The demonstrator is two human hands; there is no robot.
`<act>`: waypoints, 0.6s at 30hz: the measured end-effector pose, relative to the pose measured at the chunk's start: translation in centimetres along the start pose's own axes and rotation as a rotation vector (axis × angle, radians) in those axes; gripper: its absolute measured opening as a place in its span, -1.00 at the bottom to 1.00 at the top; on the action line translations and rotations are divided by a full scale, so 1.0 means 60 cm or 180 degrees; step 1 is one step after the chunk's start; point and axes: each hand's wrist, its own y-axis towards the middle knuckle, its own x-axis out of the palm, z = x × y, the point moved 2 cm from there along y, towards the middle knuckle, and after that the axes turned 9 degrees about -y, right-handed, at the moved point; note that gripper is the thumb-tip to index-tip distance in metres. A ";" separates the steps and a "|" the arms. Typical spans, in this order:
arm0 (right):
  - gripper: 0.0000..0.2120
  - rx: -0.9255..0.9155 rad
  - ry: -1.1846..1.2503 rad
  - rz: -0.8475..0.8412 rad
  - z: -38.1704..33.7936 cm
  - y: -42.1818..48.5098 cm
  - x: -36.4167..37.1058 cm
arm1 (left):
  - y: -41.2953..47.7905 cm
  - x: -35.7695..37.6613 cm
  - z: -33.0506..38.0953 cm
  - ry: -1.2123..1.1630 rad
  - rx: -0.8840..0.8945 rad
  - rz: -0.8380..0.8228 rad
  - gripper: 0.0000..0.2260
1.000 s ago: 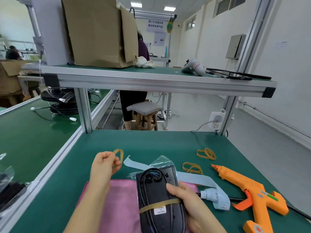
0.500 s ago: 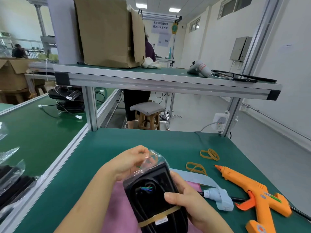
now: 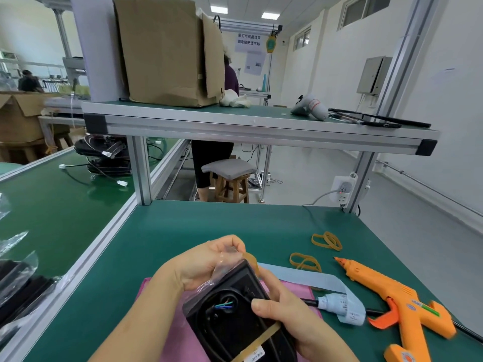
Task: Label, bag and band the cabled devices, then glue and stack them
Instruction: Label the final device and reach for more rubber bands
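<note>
1. My right hand (image 3: 295, 322) grips the bagged device (image 3: 235, 309), one band (image 3: 264, 335) already round its near end.
2. My left hand (image 3: 206, 265), aloft a second ago, now pinches a second band (image 3: 252, 259) at the device's far end.
3. Beyond, the glue gun (image 3: 392, 296) lies untouched; banding looks unfinished.

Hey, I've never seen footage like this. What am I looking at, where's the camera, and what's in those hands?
No machine: a person's two bare hands, filmed by one wide-angle camera worn on the head, looking forward and down. The right hand grips a black cabled device in a clear plastic bag; the left hand holds the bag's top end and a tan rubber band. A second band circles the device. On the green table lie a pink sheet, loose rubber bands, a pale blue label strip and an orange glue gun.
</note>
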 end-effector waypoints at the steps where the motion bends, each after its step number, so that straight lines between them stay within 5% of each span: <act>1: -0.34 0.0042 0.0047 -0.0021 0.001 -0.001 -0.001 | 0.001 0.000 -0.001 0.0011 -0.0008 0.0022 -0.93; 18: -0.24 0.0188 0.0338 0.0417 0.009 -0.014 -0.010 | 0.000 0.014 -0.007 0.0689 -0.0432 0.0116 -0.93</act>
